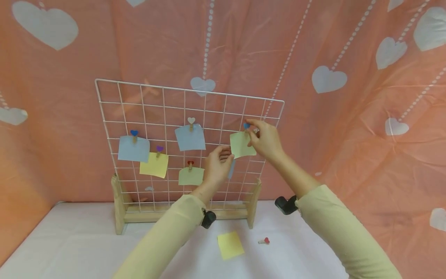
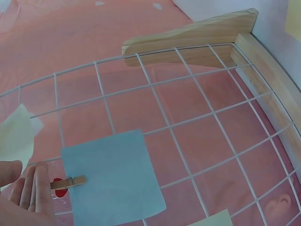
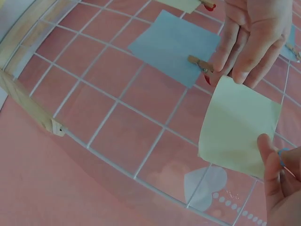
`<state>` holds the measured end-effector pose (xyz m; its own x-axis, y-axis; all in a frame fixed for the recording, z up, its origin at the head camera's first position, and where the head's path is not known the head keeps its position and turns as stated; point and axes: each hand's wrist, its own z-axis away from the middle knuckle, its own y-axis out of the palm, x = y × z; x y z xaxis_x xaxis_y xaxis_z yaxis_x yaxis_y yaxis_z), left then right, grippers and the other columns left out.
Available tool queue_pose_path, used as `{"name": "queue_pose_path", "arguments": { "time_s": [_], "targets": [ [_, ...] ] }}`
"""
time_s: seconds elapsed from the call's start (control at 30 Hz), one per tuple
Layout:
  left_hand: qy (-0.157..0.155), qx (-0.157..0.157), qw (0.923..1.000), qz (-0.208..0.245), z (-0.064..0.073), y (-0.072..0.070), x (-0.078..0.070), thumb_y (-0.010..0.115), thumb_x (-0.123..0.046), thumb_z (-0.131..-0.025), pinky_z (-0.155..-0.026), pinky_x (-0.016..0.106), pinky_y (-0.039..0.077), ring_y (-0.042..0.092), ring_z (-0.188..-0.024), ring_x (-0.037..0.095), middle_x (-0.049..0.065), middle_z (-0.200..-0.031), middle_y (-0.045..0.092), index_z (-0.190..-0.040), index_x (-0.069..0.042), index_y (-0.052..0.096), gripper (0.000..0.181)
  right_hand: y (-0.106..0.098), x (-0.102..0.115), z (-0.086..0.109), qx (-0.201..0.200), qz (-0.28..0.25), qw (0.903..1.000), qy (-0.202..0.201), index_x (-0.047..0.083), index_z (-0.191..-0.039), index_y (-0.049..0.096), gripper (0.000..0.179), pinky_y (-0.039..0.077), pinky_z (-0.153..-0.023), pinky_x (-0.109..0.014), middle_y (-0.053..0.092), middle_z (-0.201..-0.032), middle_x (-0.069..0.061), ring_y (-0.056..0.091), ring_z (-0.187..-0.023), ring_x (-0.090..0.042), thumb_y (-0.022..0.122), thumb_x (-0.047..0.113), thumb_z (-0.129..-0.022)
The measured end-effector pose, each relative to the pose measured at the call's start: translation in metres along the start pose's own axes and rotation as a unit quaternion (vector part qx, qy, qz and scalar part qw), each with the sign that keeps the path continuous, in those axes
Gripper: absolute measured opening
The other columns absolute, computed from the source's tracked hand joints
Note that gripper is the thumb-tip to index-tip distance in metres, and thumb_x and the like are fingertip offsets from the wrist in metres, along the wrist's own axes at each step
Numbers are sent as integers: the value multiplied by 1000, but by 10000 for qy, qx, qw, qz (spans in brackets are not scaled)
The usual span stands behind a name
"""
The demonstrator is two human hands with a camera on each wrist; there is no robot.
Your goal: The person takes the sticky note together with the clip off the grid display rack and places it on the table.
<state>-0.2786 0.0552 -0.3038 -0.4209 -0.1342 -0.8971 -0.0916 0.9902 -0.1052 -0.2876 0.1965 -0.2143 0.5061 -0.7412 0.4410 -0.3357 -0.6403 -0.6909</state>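
Note:
A pale green sticky note (image 1: 241, 145) is held against the right part of a white wire grid panel (image 1: 195, 109). At its lower left corner, my left hand (image 1: 216, 164) pinches the note between thumb and fingers. My right hand (image 1: 267, 140) pinches a small clothespin with a blue heart (image 1: 247, 126) at the note's upper edge; the right fingers partly hide this clothespin. Just below the left hand, a blue note (image 2: 113, 176) hangs from a wooden clothespin with a red heart (image 2: 68, 182); the left hand mostly covers it in the head view.
Blue notes (image 1: 134, 148), a yellow note (image 1: 154, 165) and another green note (image 1: 191, 176) hang on the grid. Wooden feet (image 1: 118, 205) support it. On the white table (image 1: 80, 236) lie a yellow note (image 1: 230, 245) and a red-heart clothespin (image 1: 264, 241). A pink heart-patterned curtain (image 1: 150, 46) hangs behind.

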Motion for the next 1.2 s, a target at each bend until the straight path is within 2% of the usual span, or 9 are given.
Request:
{"name": "queue_pose_path", "arguments": {
  "time_s": [0.1, 0.23, 0.4, 0.57, 0.93, 1.2],
  "targets": [
    [-40, -18, 10000, 6, -1, 1, -2, 60, -6, -93, -92, 33, 53, 65, -106, 29, 18, -113, 65, -119, 2, 60, 28, 0, 1, -3, 92, 124, 9999, 2, -2, -127, 57, 32, 32, -39, -17, 68, -112, -20, 68, -60, -27, 54, 6, -96],
    [53, -140, 9999, 43, -1, 4, -4, 60, -3, -92, -88, 33, 55, 66, -101, 30, 20, -108, 66, -114, 5, 62, 23, 0, 1, -5, 79, 83, 9999, -17, -3, -122, 60, 28, 36, -41, -17, 70, -105, -19, 68, -59, -25, 54, 6, -96],
    [176, -287, 9994, -9, -3, 8, -8, 62, -2, -91, -83, 32, 57, 68, -94, 30, 20, -101, 68, -106, 6, 64, 17, 0, 0, -5, 97, -36, 9999, -34, -2, -118, 61, 24, 41, -43, -17, 69, -104, -18, 68, -60, -24, 55, 7, -96],
    [178, -368, 9992, -55, -6, 9, -10, 61, -2, -91, -79, 31, 58, 69, -90, 30, 19, -98, 68, -103, 5, 64, 14, -2, 0, -5, 40, 120, 9999, -79, 0, -119, 62, 25, 45, -46, -19, 69, -106, -18, 68, -62, -25, 57, 8, -96],
    [223, -439, 9987, -133, -6, 7, -9, 61, -1, -91, -78, 33, 58, 68, -88, 30, 19, -95, 68, -100, 5, 65, 12, -2, 3, -6, -151, 456, 9988, 62, 7, -113, 69, 21, 35, -41, -22, 72, -104, -11, 64, -53, -20, 58, 11, -95],
    [210, -435, 9987, -167, -7, 6, -9, 60, 0, -91, -78, 32, 58, 68, -88, 29, 19, -96, 68, -101, 5, 65, 12, 0, 4, -5, -431, 523, 9975, 192, 7, -108, 71, 19, 37, -51, -23, 73, -101, -10, 60, -65, -22, 60, 13, -94]
  ]
}}
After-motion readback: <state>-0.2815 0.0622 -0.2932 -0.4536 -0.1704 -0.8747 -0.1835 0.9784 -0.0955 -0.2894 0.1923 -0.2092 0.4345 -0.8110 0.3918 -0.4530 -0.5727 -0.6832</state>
